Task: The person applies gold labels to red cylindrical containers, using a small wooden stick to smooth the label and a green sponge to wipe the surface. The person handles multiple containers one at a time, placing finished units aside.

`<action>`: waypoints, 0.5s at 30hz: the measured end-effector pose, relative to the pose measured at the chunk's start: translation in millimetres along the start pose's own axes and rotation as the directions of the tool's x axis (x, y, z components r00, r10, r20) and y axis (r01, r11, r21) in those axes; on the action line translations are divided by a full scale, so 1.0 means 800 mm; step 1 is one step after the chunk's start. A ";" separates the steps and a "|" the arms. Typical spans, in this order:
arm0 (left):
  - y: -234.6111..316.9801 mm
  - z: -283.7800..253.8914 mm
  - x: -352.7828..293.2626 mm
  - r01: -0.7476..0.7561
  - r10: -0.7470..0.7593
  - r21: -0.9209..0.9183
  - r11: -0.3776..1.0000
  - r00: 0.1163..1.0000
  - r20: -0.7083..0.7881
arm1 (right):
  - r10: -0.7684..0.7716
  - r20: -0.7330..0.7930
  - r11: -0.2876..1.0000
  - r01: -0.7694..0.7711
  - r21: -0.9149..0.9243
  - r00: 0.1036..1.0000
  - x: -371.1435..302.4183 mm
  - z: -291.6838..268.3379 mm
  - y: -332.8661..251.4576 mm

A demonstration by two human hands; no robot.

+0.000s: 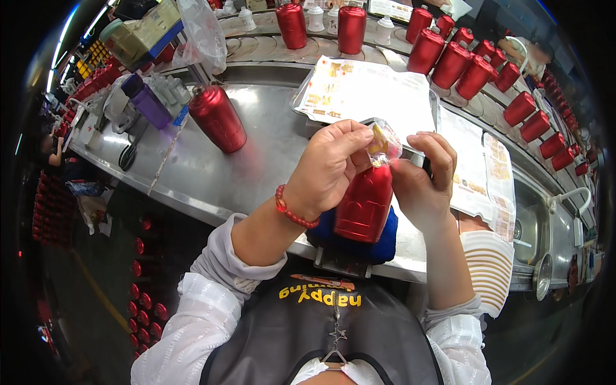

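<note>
A red metallic bottle [364,208] stands slightly tilted in front of me, against a folded blue cloth [388,240]. Crinkled clear plastic film [385,142] with a yellowish patch covers its top. My left hand [330,163], with a red bead bracelet on the wrist, pinches the film between thumb and forefinger from the left. On the other side my right hand [428,176] has its thumb at the film's lower edge by the bottle's neck. Its bent fingers stay apart from the thumb. Another red bottle [218,119] stands on the metal worktop to the left.
Printed white sheets [378,90] cover a tray beyond my hands. A conveyor [253,48] curves behind, carrying several red bottles [425,50] and small white figure-shaped pieces [384,31]. A purple bottle [146,101] stands far left. Stacked pale trays [487,269] sit at right, near a sink [529,221].
</note>
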State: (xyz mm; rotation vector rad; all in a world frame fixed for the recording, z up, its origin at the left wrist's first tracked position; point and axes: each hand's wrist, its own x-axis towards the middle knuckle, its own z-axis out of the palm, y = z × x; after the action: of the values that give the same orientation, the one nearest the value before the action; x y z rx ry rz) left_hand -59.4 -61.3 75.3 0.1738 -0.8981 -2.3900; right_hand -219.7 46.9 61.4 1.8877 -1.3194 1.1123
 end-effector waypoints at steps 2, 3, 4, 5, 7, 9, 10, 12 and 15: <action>-0.001 0.001 -0.001 0.001 -0.001 0.002 1.000 1.000 -0.010 | 0.005 -0.001 1.000 -0.005 0.015 1.000 0.001 -0.002 -0.002; 0.000 0.004 -0.001 0.000 0.000 0.004 1.000 1.000 -0.017 | 0.002 -0.015 1.000 -0.001 0.029 1.000 0.000 0.000 -0.002; 0.000 0.005 -0.001 -0.001 0.001 0.005 1.000 1.000 -0.023 | -0.001 -0.029 0.999 0.003 0.041 1.000 -0.002 0.003 -0.002; -0.002 -0.003 0.000 0.009 -0.009 0.009 1.000 1.000 0.000 | -0.005 -0.043 0.998 0.008 0.056 0.999 -0.003 0.007 -0.003; -0.008 -0.022 0.003 0.027 -0.028 0.017 0.999 0.999 0.047 | -0.056 -0.041 0.998 0.056 -0.006 0.998 0.000 0.013 -0.003; -0.010 -0.018 0.001 0.031 -0.031 0.025 0.999 0.999 0.037 | -0.078 -0.026 0.997 0.077 -0.028 0.997 0.002 0.012 -0.004; -0.011 -0.016 0.000 0.032 -0.033 0.029 0.999 0.999 0.033 | -0.071 -0.033 0.997 0.070 -0.020 0.997 0.001 0.012 -0.004; -0.012 -0.017 0.000 0.028 -0.030 0.033 0.999 0.999 0.041 | -0.057 -0.048 0.998 0.056 -0.003 0.997 0.000 0.012 -0.005; -0.012 -0.012 -0.001 0.016 -0.018 0.029 0.999 0.999 0.047 | -0.032 -0.033 0.999 0.033 0.020 0.999 -0.001 0.009 -0.006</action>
State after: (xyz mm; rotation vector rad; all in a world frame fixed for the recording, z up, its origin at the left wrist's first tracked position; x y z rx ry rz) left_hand -60.4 -60.6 61.9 0.1370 -0.9564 -2.4070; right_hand -212.7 43.1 57.3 1.8904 -1.2598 1.1396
